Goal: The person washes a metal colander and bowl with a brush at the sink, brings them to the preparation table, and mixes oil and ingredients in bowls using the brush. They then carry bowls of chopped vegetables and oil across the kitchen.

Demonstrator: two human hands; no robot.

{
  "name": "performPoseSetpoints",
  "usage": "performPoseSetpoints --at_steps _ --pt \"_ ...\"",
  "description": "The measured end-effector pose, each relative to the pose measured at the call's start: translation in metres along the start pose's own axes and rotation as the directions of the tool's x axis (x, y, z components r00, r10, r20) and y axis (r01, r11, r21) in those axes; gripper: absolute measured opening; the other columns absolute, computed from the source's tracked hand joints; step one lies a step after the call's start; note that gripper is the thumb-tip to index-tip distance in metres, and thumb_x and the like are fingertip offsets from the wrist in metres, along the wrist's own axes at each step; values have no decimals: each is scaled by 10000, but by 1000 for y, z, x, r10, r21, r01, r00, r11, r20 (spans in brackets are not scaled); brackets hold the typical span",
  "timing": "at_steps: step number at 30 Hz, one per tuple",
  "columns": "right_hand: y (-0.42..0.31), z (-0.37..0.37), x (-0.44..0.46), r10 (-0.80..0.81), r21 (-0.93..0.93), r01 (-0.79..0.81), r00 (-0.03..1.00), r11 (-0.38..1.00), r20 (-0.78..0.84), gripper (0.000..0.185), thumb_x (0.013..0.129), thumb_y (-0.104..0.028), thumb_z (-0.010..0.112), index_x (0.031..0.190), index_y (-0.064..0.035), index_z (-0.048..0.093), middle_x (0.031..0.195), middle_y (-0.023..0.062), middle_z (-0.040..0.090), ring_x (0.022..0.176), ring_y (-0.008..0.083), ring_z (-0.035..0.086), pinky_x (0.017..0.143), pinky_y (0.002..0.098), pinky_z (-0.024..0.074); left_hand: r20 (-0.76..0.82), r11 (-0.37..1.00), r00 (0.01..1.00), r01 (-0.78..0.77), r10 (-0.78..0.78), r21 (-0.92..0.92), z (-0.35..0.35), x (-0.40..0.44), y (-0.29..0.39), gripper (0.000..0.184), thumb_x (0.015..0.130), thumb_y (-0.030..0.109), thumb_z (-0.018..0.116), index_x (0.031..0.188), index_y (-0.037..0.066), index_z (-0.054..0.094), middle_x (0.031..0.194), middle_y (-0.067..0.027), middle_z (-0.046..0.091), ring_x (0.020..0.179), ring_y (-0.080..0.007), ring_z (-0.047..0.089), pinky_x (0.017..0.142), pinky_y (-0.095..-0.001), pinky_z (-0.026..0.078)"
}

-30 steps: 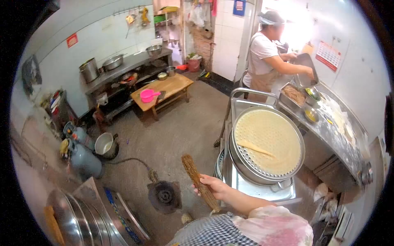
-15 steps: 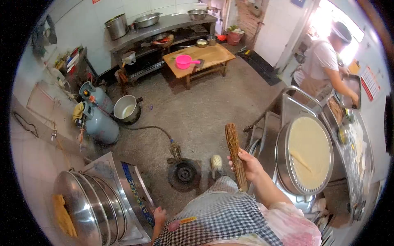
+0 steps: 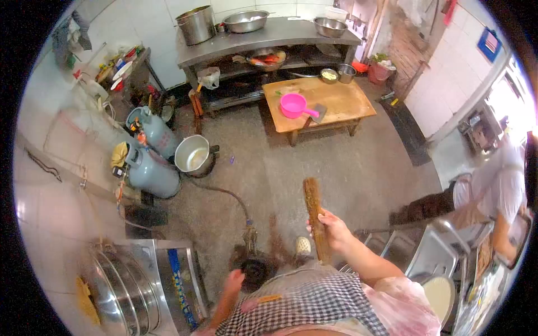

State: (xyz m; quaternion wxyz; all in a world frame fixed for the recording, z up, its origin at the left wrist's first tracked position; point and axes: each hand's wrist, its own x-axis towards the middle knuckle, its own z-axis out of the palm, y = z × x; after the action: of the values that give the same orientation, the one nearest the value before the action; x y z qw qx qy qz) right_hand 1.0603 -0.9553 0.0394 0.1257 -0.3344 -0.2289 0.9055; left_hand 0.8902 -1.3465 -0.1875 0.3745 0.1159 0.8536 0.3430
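Note:
A brown brush of bundled stiff bristles or twigs [image 3: 311, 193], likely a pot-scrubbing brush, stands roughly upright in front of me. My right hand [image 3: 333, 228] is wrapped round its lower part. Blurred by motion, my left hand [image 3: 233, 280] hangs over the floor beside a dark round gas burner [image 3: 256, 273]; nothing shows in it, and its fingers are too smeared to read. Below both hands is my black-and-white checked apron [image 3: 314, 299].
Ahead stands a low wooden table [image 3: 336, 103] with a pink dipper [image 3: 294, 105]. Gas cylinders [image 3: 151, 176] and a pot [image 3: 193, 154] are at left. Stacked steamer trays [image 3: 120, 291] sit lower left. A hose [image 3: 224, 193] crosses the floor. A co-worker [image 3: 493, 179] bends at the right counter.
My view has swung rightward and away from the steamer at right. My left hand has risen from beside the steel stand towards the burner. The brush remains in my right hand.

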Motion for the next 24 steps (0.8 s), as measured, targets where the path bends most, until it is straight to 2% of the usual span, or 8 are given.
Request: performPoseSetpoints --at_steps 1,3,7,10,13,16,19,24 --pt "-17 3 13 27 -24 -28 999 999 -21 320 880 -163 471 1193 -139 410 903 88 570 756 225 585 635 376 496 84 991 988 -131 127 37 1 8 83 461 806 263 617 1165 -8 515 1110 -102 578 1020 -182 537 873 -308 424" --pt "-43 5 48 34 -50 -37 999 998 -41 338 888 -147 455 1220 -138 393 905 85 570 755 229 584 645 378 495 212 949 961 -113 180 -295 3 1 241 423 844 262 591 1161 -7 516 1106 -84 574 1010 -175 532 878 -307 412" --pt "-78 22 119 10 3 -10 999 1000 -40 386 897 -144 452 1271 -143 356 931 85 562 756 241 583 651 384 495 459 875 865 50 202 -481 32 56 368 397 864 280 567 1152 10 524 1078 -70 575 962 -136 527 838 -258 404" --pt "-102 50 160 -94 -8 94 991 996 -96 297 911 -133 430 1202 -114 379 912 89 553 780 218 573 665 362 491 672 904 677 22 301 -428 43 109 409 367 870 292 558 1107 12 540 990 -51 574 899 -114 533 778 -236 414" --pt "-130 69 203 -201 -27 200 971 980 -129 333 902 -124 453 1222 -109 360 917 85 545 780 209 564 678 360 488 679 951 669 -171 303 -257 45 149 452 355 892 266 518 1134 8 501 978 -45 578 902 -153 551 816 -324 437" --pt "-161 81 246 -266 -96 254 955 962 -134 424 894 -143 481 1286 -125 321 958 78 546 801 201 555 701 359 475 640 912 653 -234 405 -338 39 201 486 334 897 257 511 1127 15 502 970 -57 575 869 -164 565 793 -328 452" --pt "-197 99 290 -304 -182 282 946 942 -109 524 882 -166 512 1346 -147 269 1007 73 549 837 195 551 724 355 460 669 872 673 73 315 -484 0 243 534 339 900 252 502 1147 20 486 977 -61 568 874 -180 567 797 -329 454" --pt "-241 86 349 -193 -194 158 965 968 -176 461 881 -173 515 1305 -98 349 995 103 583 810 198 575 689 339 485 549 815 690 -104 472 -570 -52 347 592 340 906 251 478 1143 7 495 989 -80 570 852 -213 575 810 -363 470"
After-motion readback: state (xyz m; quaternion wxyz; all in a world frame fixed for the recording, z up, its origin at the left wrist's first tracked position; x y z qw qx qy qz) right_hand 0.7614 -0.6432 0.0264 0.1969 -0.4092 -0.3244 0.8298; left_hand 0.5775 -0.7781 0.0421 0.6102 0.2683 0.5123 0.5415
